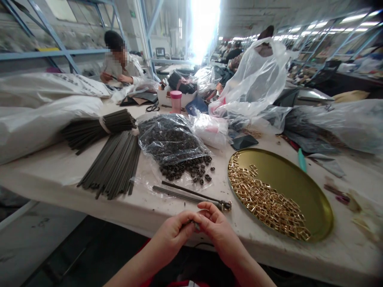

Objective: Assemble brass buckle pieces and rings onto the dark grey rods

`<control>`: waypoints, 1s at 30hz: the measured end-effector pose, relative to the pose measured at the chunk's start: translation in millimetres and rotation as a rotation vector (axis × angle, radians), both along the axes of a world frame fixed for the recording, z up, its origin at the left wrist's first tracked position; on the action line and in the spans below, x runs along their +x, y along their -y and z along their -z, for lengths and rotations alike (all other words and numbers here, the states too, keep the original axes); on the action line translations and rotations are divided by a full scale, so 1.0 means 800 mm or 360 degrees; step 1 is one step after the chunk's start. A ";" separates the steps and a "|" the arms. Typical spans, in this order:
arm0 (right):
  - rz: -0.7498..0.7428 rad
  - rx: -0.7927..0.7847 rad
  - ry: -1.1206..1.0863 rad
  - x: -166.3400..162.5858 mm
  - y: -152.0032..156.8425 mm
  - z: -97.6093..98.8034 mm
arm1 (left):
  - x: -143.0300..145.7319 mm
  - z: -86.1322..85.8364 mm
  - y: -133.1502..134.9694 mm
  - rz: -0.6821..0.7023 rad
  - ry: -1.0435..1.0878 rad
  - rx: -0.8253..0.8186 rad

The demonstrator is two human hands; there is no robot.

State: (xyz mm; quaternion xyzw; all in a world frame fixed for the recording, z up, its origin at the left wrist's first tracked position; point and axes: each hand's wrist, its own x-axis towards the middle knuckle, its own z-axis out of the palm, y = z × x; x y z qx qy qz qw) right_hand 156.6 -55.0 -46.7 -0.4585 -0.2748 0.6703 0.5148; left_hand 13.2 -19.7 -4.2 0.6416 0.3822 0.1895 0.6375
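My left hand (176,231) and my right hand (220,229) meet at the table's front edge, fingertips pinched together. Between them is a small dark piece, mostly hidden by the fingers, so its kind does not show. Just beyond my hands lie several thin dark strips (182,194), with metal buckles (229,206) at their right ends. Small dark loops (185,169) spill from a clear plastic bag (170,137) further back. To the right, many gold-coloured rectangular buckles (266,203) are heaped along the near left side of a round golden tray (299,183).
Left of the bag lie a loose pile of dark strips (112,165) and a tied bundle (98,127). Behind stand a pink-lidded jar (176,103) and black scissors (153,107). Plastic bags (254,75) crowd the back. A co-worker (122,63) sits across the table.
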 end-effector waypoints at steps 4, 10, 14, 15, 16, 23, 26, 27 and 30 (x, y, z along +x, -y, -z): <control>-0.0030 0.0223 0.0674 0.036 -0.039 -0.003 | -0.001 0.010 -0.012 -0.0060 -0.0063 -0.0139; 0.0026 0.0531 0.2300 0.102 -0.126 0.008 | -0.003 0.024 -0.024 -0.0141 -0.0088 -0.0134; -0.0100 0.0541 0.2402 0.115 -0.162 0.021 | -0.004 0.027 -0.025 -0.0170 -0.0097 -0.0142; -0.0117 0.0540 0.2409 0.116 -0.167 0.024 | -0.004 0.026 -0.025 -0.0175 -0.0099 -0.0143; -0.0121 0.0535 0.2411 0.117 -0.171 0.026 | -0.003 0.025 -0.025 -0.0177 -0.0101 -0.0144; -0.0034 0.0586 0.2204 0.107 -0.143 0.001 | 0.001 0.014 -0.021 -0.0275 -0.0130 -0.0069; -0.0161 0.0637 0.1830 0.080 -0.093 -0.021 | 0.003 0.008 -0.020 -0.0295 -0.0104 0.0025; -0.0229 0.0619 0.1475 0.070 -0.075 -0.028 | 0.004 0.007 -0.020 -0.0296 -0.0098 0.0059; -0.0219 0.0553 0.0805 0.042 -0.030 -0.040 | 0.009 0.002 -0.016 -0.0296 -0.0119 0.0107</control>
